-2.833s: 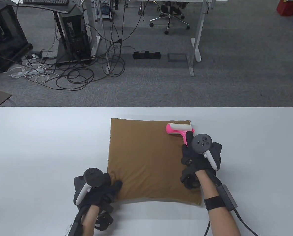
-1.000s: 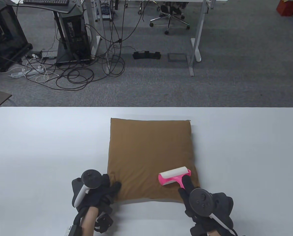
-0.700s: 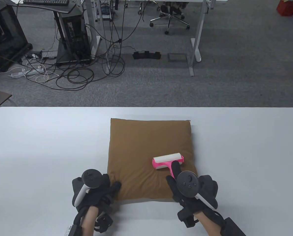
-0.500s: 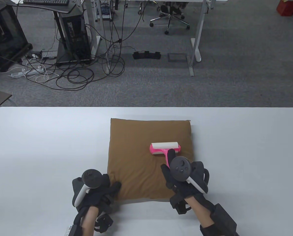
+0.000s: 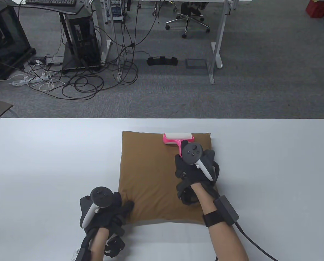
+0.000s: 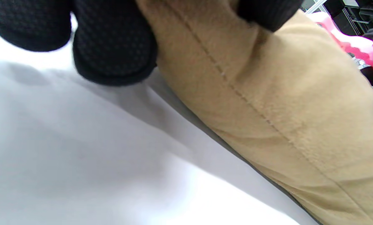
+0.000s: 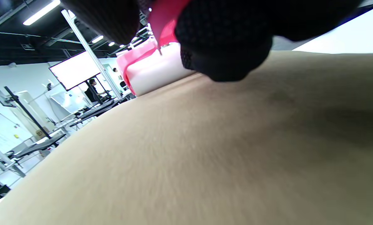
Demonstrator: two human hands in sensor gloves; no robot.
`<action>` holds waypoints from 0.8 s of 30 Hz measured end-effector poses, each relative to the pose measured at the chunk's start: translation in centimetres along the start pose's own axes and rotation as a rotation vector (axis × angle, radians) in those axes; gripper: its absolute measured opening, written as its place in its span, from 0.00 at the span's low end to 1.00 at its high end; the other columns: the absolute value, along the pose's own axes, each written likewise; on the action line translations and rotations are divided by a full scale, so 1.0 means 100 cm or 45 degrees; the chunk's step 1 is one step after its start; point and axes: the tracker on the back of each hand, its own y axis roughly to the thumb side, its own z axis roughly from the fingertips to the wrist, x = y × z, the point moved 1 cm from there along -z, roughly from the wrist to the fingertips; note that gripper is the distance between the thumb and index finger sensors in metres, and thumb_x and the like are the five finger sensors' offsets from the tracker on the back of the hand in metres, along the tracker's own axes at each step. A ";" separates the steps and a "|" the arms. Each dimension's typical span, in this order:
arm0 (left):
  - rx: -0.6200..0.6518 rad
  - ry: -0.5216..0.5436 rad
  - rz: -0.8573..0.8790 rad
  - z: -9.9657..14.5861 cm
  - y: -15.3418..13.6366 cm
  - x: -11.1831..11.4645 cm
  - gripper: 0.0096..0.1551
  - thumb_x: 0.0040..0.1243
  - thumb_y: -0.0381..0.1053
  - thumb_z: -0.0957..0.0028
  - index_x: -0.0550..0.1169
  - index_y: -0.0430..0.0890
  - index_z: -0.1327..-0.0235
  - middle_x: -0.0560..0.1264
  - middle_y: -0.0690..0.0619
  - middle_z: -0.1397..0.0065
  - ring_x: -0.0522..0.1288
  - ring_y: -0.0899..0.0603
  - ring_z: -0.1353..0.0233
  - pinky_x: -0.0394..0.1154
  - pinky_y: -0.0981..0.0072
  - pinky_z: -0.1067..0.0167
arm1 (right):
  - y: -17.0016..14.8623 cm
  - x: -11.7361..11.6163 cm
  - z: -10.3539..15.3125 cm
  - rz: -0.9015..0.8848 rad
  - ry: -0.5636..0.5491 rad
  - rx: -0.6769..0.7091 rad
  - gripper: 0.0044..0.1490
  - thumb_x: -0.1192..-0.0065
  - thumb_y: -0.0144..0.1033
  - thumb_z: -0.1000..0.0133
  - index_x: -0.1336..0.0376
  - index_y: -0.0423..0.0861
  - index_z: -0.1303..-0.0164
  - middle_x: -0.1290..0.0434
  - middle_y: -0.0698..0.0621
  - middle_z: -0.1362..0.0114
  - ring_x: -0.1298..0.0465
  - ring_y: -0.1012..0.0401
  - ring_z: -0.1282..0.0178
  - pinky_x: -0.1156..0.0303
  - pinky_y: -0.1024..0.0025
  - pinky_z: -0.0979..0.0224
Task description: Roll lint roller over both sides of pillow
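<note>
Since half a second earlier, the right hand (image 5: 196,168) had pushed the pink lint roller (image 5: 177,138) from the middle of the brown pillow (image 5: 151,174) up to its far edge, a lane left of the far right corner it had reached about three seconds before. That hand gripped the roller's pink handle, its fingers (image 7: 224,43) wrapped around it in the right wrist view, the white drum lying crosswise on the fabric directly ahead of the hand and parallel to the pillow's far edge. The next stroke would likely draw straight back toward the near edge. The left hand (image 5: 103,210) had not moved: it pinched the pillow's near left corner, fingers (image 6: 114,47) closed on the seam against the white table (image 5: 42,163).
</note>
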 end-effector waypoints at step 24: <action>0.008 0.023 0.003 0.003 -0.003 -0.001 0.53 0.51 0.68 0.45 0.52 0.35 0.21 0.75 0.35 0.35 0.84 0.43 0.61 0.77 0.41 0.54 | -0.023 0.035 0.112 0.144 0.011 0.283 0.37 0.48 0.47 0.34 0.44 0.38 0.20 0.16 0.45 0.64 0.18 0.60 0.78 0.22 0.58 0.71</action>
